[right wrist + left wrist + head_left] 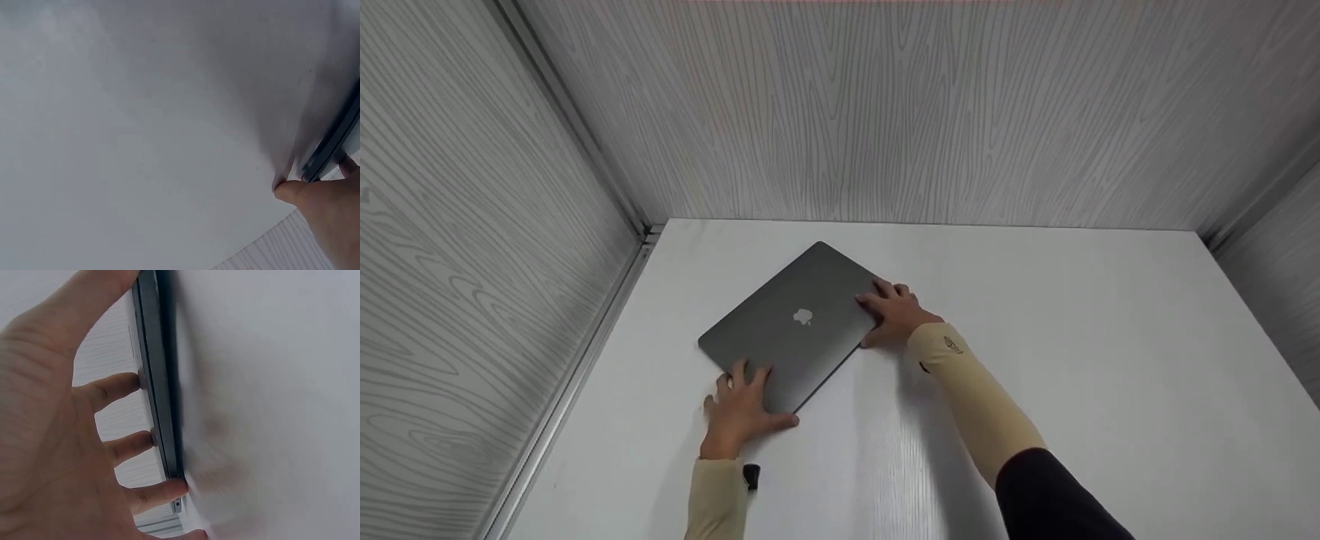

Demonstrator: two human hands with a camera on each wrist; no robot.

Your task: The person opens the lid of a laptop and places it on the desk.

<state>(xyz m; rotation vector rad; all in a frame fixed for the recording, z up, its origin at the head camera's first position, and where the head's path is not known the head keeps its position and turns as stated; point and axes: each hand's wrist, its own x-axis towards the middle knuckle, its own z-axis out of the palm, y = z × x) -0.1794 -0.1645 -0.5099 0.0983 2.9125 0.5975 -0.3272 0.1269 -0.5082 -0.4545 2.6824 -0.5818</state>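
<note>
A closed dark grey laptop (787,337) lies at a slant on the white table, its lid with a pale apple logo facing up. At its lower left corner, my left hand (739,411) spreads over the short edge. The left wrist view has two fingertips touching the lid beside the laptop's side edge (157,382), another finger at that edge and the little finger by the tabletop. On the right corner rests my right hand (896,315), fingers on the lid, thumb by the near long edge. Only part of the right hand (332,214) appears in the right wrist view.
The white tabletop (1072,337) stretches out to the right of the laptop. Wood-grained grey panels rise at the back (885,112), on the left (472,262) and on the right. A metal rail (577,375) runs along the table's left side.
</note>
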